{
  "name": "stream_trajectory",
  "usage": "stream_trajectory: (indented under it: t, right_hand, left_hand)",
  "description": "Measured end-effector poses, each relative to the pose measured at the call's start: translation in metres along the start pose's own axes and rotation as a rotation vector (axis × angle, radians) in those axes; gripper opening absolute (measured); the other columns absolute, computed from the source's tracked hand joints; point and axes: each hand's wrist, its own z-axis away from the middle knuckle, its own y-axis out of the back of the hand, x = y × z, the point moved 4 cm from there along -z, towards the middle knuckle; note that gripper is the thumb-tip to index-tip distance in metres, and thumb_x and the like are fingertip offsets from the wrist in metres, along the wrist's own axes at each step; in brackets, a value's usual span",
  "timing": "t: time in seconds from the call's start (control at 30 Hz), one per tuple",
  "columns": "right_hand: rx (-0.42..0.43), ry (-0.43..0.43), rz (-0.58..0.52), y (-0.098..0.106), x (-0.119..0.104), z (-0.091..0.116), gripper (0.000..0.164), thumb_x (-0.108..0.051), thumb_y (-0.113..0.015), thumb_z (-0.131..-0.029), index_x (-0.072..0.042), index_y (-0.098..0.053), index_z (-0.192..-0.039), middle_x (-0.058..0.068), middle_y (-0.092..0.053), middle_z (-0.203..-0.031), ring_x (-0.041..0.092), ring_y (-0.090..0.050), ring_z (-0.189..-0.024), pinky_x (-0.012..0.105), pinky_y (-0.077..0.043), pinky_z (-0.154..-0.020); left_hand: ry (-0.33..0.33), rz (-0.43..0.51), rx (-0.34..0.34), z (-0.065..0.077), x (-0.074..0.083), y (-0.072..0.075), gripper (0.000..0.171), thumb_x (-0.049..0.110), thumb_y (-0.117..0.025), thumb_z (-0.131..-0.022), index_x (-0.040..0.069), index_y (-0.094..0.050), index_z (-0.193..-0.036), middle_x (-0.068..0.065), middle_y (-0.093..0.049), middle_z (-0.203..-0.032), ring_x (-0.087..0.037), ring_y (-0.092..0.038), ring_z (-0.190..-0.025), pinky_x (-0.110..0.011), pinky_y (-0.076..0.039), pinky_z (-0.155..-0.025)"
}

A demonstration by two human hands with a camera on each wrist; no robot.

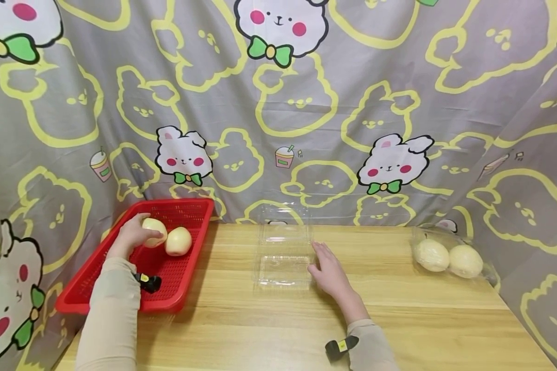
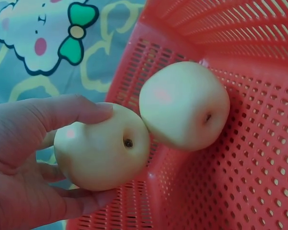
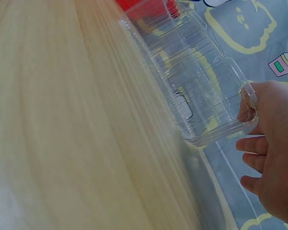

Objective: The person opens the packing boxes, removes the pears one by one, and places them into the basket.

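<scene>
My left hand [image 1: 136, 234] reaches into a red mesh basket [image 1: 176, 205] at the table's left and grips a pale yellow round fruit [image 1: 155, 231]. In the left wrist view my thumb [image 2: 62, 112] lies over that fruit [image 2: 101, 153] and my fingers curl under it. A second fruit [image 1: 179, 241] of the same kind touches it and rests on the basket floor [image 2: 240, 182]. My right hand [image 1: 328, 272] lies flat on the wooden table with straight fingers. Its thumb [image 3: 252, 103] touches the right edge of an open clear plastic clamshell box [image 1: 283, 255], which has nothing in it.
A clear bag [image 1: 447, 257] with two pale round fruits lies at the table's far right by the cartoon-print cloth. The same cloth hangs behind and on both sides. Bare wooden tabletop [image 1: 399, 319] stretches across the front.
</scene>
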Motion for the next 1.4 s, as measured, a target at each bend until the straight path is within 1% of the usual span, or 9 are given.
stream_trajectory:
  t: [0.1, 0.2, 0.37, 0.47, 0.6, 0.73, 0.97, 1.1, 1.4]
  right_hand:
    - [0.003, 0.002, 0.006, -0.001, 0.0, 0.0, 0.064, -0.016, -0.06, -0.086, 0.002, -0.041, -0.145, 0.021, -0.043, -0.149, 0.04, -0.033, -0.143, 0.052, -0.027, -0.118]
    - [-0.006, -0.007, 0.007, -0.001, 0.0, 0.001, 0.064, -0.016, -0.059, -0.086, 0.001, -0.041, -0.145, 0.021, -0.043, -0.15, 0.039, -0.032, -0.144, 0.052, -0.027, -0.118]
    - [-0.007, -0.009, -0.005, 0.0, -0.001, 0.001, 0.064, -0.014, -0.059, -0.086, 0.001, -0.04, -0.146, 0.021, -0.043, -0.15, 0.04, -0.032, -0.144, 0.053, -0.026, -0.118]
    - [-0.003, -0.007, -0.003, 0.001, -0.001, 0.001, 0.065, -0.014, -0.059, -0.086, 0.001, -0.04, -0.146, 0.021, -0.043, -0.15, 0.04, -0.032, -0.143, 0.053, -0.026, -0.118]
    - [-0.004, -0.008, 0.003, 0.001, -0.002, 0.001, 0.064, -0.015, -0.059, -0.086, 0.001, -0.04, -0.146, 0.021, -0.042, -0.15, 0.04, -0.032, -0.143, 0.052, -0.027, -0.118]
    - [-0.007, -0.01, 0.006, 0.0, -0.002, 0.001, 0.064, -0.015, -0.059, -0.087, 0.002, -0.04, -0.146, 0.021, -0.042, -0.15, 0.04, -0.032, -0.143, 0.052, -0.026, -0.119]
    - [-0.012, -0.01, 0.005, 0.0, -0.002, 0.001, 0.064, -0.015, -0.059, -0.087, 0.001, -0.04, -0.146, 0.021, -0.042, -0.15, 0.039, -0.032, -0.144, 0.052, -0.026, -0.119]
    - [-0.012, -0.012, 0.002, 0.001, -0.001, 0.0, 0.065, -0.015, -0.058, -0.087, 0.001, -0.039, -0.146, 0.02, -0.042, -0.151, 0.039, -0.031, -0.144, 0.052, -0.026, -0.119]
    - [-0.01, -0.01, 0.01, -0.001, 0.0, 0.0, 0.065, -0.015, -0.058, -0.086, 0.002, -0.039, -0.146, 0.021, -0.042, -0.15, 0.039, -0.032, -0.144, 0.051, -0.026, -0.119]
  left_hand:
    - [0.008, 0.01, -0.004, -0.002, -0.004, -0.001, 0.096, 0.028, -0.072, -0.084, -0.002, -0.013, -0.153, -0.036, -0.026, -0.15, -0.052, -0.032, -0.13, -0.07, -0.033, -0.103]
    - [0.001, 0.011, -0.006, -0.005, -0.007, -0.002, 0.095, 0.027, -0.072, -0.084, -0.003, -0.014, -0.153, -0.036, -0.025, -0.151, -0.051, -0.031, -0.131, -0.069, -0.033, -0.104]
    - [-0.028, -0.028, 0.002, -0.01, -0.011, -0.002, 0.094, 0.026, -0.073, -0.082, -0.006, -0.018, -0.151, -0.037, -0.024, -0.15, -0.052, -0.029, -0.13, -0.067, -0.032, -0.105]
    - [-0.037, -0.035, -0.004, -0.012, -0.013, -0.004, 0.093, 0.026, -0.073, -0.082, -0.007, -0.02, -0.15, -0.038, -0.025, -0.149, -0.052, -0.03, -0.13, -0.067, -0.032, -0.105]
    - [-0.027, -0.01, -0.031, -0.014, -0.017, -0.006, 0.092, 0.025, -0.073, -0.083, -0.006, -0.018, -0.151, -0.037, -0.024, -0.15, -0.051, -0.029, -0.131, -0.069, -0.03, -0.105]
    - [-0.03, -0.008, -0.051, -0.014, -0.018, -0.009, 0.091, 0.025, -0.072, -0.084, -0.007, -0.019, -0.15, -0.037, -0.025, -0.149, -0.051, -0.03, -0.13, -0.068, -0.03, -0.105]
    - [-0.039, -0.004, -0.095, -0.013, -0.021, -0.014, 0.089, 0.021, -0.072, -0.084, -0.009, -0.021, -0.149, -0.037, -0.03, -0.145, -0.049, -0.037, -0.123, -0.064, -0.035, -0.104]
    - [-0.073, -0.043, -0.106, -0.014, -0.02, -0.017, 0.086, 0.021, -0.074, -0.083, -0.01, -0.025, -0.147, -0.037, -0.035, -0.141, -0.048, -0.04, -0.119, -0.062, -0.037, -0.103]
    - [-0.109, -0.103, -0.131, -0.013, -0.017, -0.02, 0.083, 0.02, -0.073, -0.082, -0.012, -0.029, -0.144, -0.039, -0.038, -0.137, -0.047, -0.042, -0.116, -0.061, -0.038, -0.101]
